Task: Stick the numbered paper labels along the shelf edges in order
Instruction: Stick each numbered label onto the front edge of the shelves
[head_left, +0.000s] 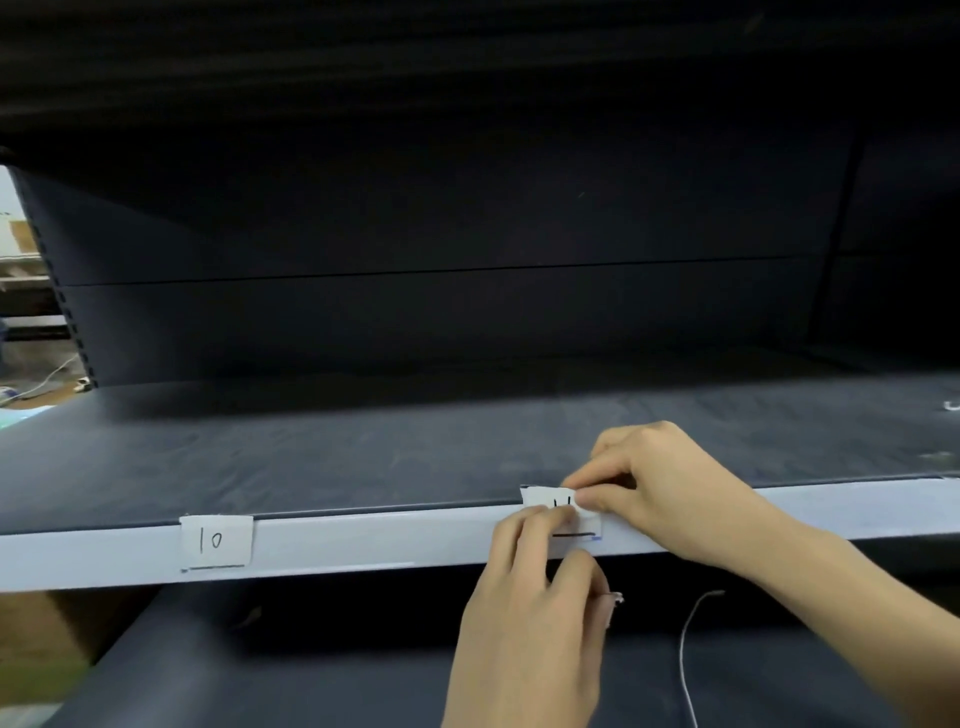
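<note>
A white paper label marked 10 (216, 541) is stuck flat on the pale front edge of the shelf (374, 540), left of centre. Further right, a second white label marked 11 (543, 500) lies against the same edge, its top corner standing above the shelf lip. My left hand (530, 613) comes up from below and presses its fingertips on the label's lower part. My right hand (660, 483) reaches in from the right and pinches the label's upper right side between thumb and fingers. Both hands cover much of the label.
The dark shelf board (363, 447) behind the edge is bare, with a dark back panel. A lower dark shelf (311, 675) shows beneath, with a thin white cord (685, 665) hanging at the right. A slotted upright (62, 301) stands at the far left.
</note>
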